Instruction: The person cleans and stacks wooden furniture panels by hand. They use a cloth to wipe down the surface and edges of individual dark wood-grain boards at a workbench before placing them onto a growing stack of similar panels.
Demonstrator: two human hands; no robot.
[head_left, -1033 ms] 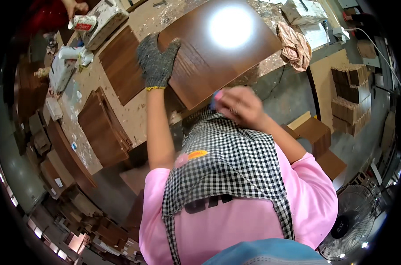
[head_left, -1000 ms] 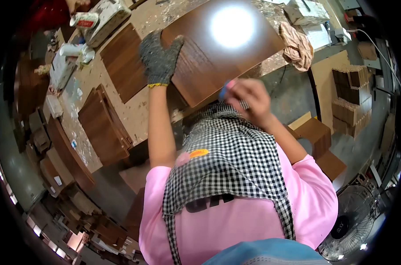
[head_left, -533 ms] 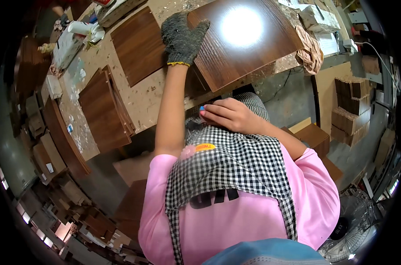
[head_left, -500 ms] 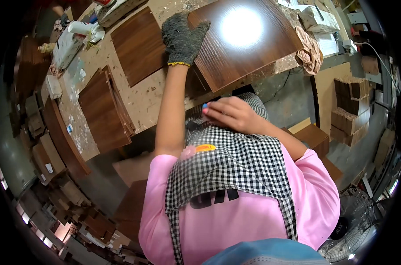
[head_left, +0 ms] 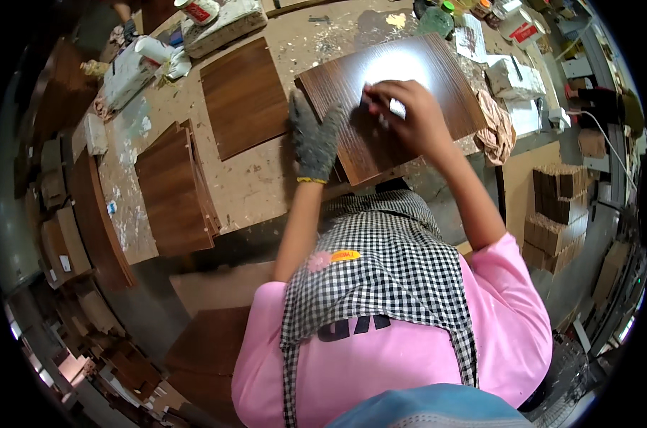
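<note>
Wood-grain panel point(head_left: 409, 121), dark brown with a bright glare on its far half, lies flat on the dusty workbench point(head_left: 266, 185) straight ahead of me, and I place everything else by it. Well to its left a stack of similar brown boards point(head_left: 173, 189) sits at the bench's near edge, and just left of it another single brown board point(head_left: 243, 96) lies flat. My left hand point(head_left: 315, 139), in a grey knit glove, presses palm-down with fingers spread on the panel's left near corner, gripping nothing. My right hand point(head_left: 405, 114), bare, rests on the middle of the panel with fingers curled around a small object point(head_left: 380, 107) I cannot make out clearly. Just right of the panel a crumpled rag point(head_left: 496, 132) hangs over the bench edge, and beyond it stands a white box point(head_left: 512, 78)
</note>
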